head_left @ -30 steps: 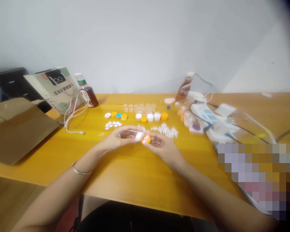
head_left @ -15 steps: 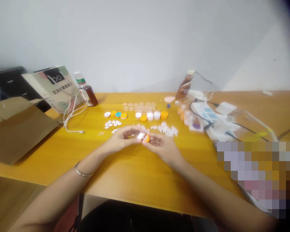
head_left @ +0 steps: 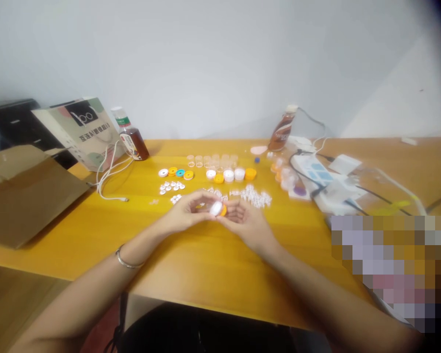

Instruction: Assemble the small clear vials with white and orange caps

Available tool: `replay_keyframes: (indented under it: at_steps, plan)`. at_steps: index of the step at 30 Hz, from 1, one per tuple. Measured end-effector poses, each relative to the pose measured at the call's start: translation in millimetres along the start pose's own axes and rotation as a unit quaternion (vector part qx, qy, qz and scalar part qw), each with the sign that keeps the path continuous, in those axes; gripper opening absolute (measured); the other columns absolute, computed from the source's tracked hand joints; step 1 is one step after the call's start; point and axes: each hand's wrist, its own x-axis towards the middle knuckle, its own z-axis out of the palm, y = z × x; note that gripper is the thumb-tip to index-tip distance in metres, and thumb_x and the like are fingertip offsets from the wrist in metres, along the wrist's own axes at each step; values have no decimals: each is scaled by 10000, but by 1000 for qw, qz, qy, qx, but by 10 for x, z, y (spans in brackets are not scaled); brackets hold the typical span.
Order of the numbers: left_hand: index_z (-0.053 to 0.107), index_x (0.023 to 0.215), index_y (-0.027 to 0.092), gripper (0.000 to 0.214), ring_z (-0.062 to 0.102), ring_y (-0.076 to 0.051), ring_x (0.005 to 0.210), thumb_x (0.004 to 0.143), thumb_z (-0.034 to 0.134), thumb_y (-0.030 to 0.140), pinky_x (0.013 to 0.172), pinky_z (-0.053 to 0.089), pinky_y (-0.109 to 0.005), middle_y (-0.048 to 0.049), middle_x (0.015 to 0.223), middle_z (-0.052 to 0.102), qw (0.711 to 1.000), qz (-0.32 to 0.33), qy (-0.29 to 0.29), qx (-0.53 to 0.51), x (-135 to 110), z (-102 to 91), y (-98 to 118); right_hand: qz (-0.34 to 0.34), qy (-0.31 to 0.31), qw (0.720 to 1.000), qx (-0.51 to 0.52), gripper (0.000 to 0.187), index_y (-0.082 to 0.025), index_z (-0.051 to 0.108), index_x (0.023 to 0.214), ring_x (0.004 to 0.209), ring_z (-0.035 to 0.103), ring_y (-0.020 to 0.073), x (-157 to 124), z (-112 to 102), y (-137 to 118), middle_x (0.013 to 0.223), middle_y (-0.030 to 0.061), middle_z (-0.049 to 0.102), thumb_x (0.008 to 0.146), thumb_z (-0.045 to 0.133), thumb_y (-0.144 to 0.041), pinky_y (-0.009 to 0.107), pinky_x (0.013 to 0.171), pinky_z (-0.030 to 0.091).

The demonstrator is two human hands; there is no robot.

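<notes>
Cardboard is lying along the left end of the wooden table, its lower corner nearing the table's front edge. Behind it, a printed paper bag is standing, and a dark bottle with a white cap is rising just beside the bag, toward the back edge. A white cable is looping forward, its plug end resting on the wood. Between the cardboard and the left forearm, a stretch of open tabletop is giving side room.

The person's left hand, a bracelet circling its wrist, is pinching a white round piece between thumb and fingers near the middle of the table. Beyond that hand, ring-like discs in white, yellow and blue are forming a row, with small white pieces lying nearer. Clear cups are lining up toward the back edge. Right against the white piece, an orange round piece is showing, the right hand's thumb and fingers gripping it; whether the two pieces are joining, one cannot tell. Open wood is spreading from the hands to the front edge. White and yellow-orange lids and a heap of white bits are lying beyond. Farther right, a brown bottle is standing near the back edge, and a corded white power strip is bounding the room beyond the right hand.
</notes>
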Motion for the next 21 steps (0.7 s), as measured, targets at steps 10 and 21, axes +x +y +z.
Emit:
replay_keyframes:
  at_steps: [10,21]
  plan:
    - [568,1027,184,325,542,-188,995,722,671,226,823,495,-324,-78,1056,555,999,15,-10,30,-29,-38,3,-33,-34,999,-3,193,-212,598,851,802,656,152,-42,-1,-53,837,9,685,683,686,-244,354,831,527]
    - [586,1096,218,340,549,-180,1008,761,642,207,841,475,-312,-72,1074,576,997,23,-45,60,-43,-107,41,6,-45,999,16,202,-203,615,825,799,654,150,-24,-11,-84,840,19,692,655,709,-262,355,848,508]
